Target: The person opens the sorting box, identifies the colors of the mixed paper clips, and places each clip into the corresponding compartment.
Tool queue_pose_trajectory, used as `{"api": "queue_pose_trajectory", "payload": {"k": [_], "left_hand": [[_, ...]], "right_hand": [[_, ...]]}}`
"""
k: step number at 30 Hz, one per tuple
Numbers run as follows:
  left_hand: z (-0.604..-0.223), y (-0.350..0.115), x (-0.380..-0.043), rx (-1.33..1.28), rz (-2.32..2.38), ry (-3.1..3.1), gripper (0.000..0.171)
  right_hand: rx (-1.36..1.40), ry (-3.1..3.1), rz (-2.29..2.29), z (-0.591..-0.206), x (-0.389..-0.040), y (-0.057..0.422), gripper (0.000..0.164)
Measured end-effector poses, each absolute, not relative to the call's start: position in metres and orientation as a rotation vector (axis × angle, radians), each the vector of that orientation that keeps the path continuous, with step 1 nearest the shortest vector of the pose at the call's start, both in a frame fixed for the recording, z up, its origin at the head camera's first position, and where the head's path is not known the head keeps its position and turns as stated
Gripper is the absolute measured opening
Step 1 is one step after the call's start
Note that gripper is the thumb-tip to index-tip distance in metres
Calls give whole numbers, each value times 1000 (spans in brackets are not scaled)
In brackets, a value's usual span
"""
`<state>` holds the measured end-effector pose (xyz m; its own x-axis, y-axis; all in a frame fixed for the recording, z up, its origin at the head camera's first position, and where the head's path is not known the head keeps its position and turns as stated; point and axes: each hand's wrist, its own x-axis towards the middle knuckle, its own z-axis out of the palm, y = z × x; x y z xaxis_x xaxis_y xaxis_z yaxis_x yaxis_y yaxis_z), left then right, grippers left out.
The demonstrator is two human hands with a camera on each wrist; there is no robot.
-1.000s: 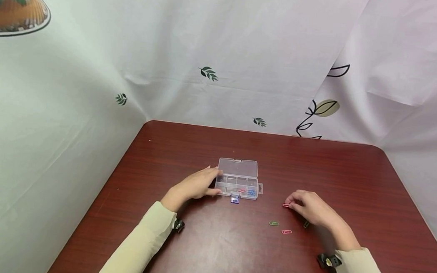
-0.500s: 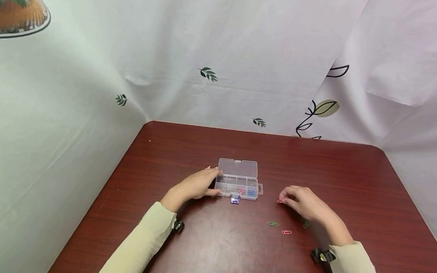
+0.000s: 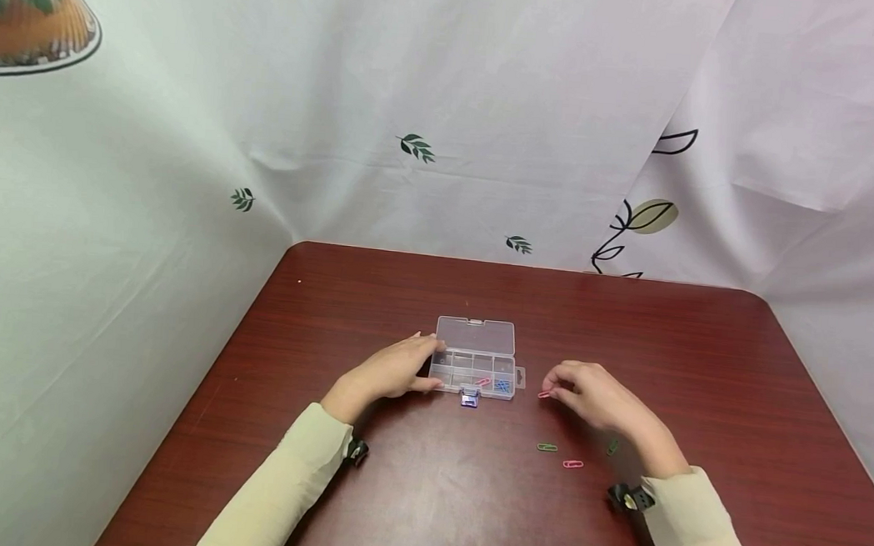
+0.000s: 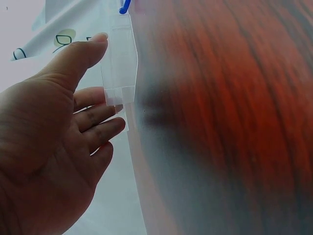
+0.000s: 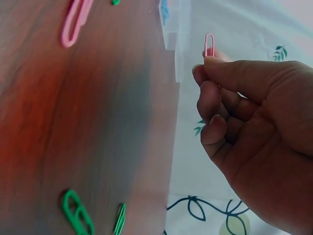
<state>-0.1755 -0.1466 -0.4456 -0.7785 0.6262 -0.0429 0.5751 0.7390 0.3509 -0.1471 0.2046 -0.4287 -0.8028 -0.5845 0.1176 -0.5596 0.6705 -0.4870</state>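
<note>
A clear plastic compartment box (image 3: 463,361) lies on the table with its lid (image 3: 476,336) folded back and a blue latch (image 3: 469,399) at the front. Its left end is held by my left hand (image 3: 386,368), thumb at the front corner and fingers behind. Between the thumb and fingers of my right hand (image 3: 602,396), just right of the box, is a pink paper clip (image 5: 210,45), its looped end sticking out. Inside the box, a front compartment has a pink paper clip (image 3: 483,382), and the front right one has several blue paper clips (image 3: 502,385).
Nearer me on the dark red table (image 3: 423,498) lie a green paper clip (image 3: 547,448) and a pink paper clip (image 3: 573,464). Another green paper clip (image 3: 612,447) is beside my right forearm. White patterned cloth (image 3: 456,199) hangs behind the table.
My right hand has moved left and away from me toward the box, carrying the pink paper clip. The left hand and the box have stayed put.
</note>
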Motion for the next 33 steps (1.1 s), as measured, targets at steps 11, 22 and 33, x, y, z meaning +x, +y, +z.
{"api": "queue_pose_trajectory", "payload": {"k": [11, 22, 33], "left_hand": [[-445, -147, -176, 967, 474, 2782, 55], [-447, -147, -176, 971, 477, 2785, 54], [-446, -147, -175, 956, 485, 2783, 54]], "right_hand": [[-992, 2823, -811, -420, -152, 191, 15], [-1005, 2794, -833, -417, -159, 177, 13], [-997, 2751, -851, -413, -163, 162, 11]]}}
